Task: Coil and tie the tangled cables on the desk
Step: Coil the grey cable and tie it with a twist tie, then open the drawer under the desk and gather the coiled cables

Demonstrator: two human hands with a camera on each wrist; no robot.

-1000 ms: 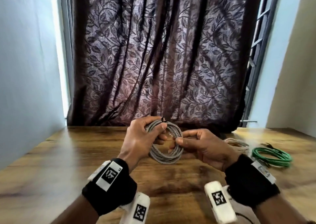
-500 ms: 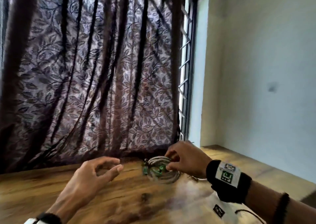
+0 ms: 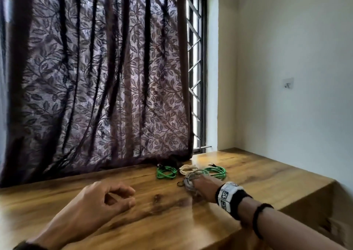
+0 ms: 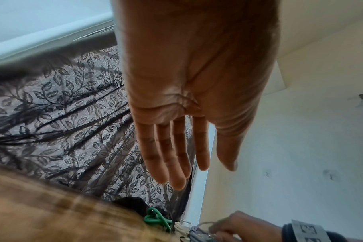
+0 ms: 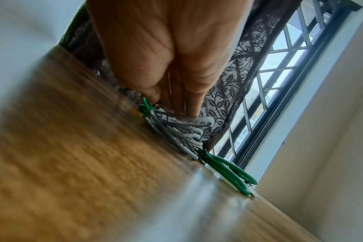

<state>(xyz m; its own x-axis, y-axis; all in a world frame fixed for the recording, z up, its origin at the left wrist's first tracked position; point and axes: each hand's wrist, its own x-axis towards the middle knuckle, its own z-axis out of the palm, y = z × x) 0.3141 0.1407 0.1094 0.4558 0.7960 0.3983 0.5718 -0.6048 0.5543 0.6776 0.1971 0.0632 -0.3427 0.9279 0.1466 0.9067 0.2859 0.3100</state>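
Fingers of my right hand point(image 3: 203, 187) pinch the grey cable coil point(image 3: 191, 181) against the wooden desk point(image 3: 257, 175), near the curtain point(image 3: 95, 77). Left hand point(image 3: 91, 209) hovers over the desk, holding nothing; fingers loosely curled in the head view. Green coil point(image 3: 216, 171), cream coil point(image 3: 188, 168) and a smaller green bundle point(image 3: 165, 172) lie just beyond the grey one.

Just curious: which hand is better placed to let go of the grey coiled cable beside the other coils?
The right hand: it holds the grey coiled cable. The left hand holds nothing.
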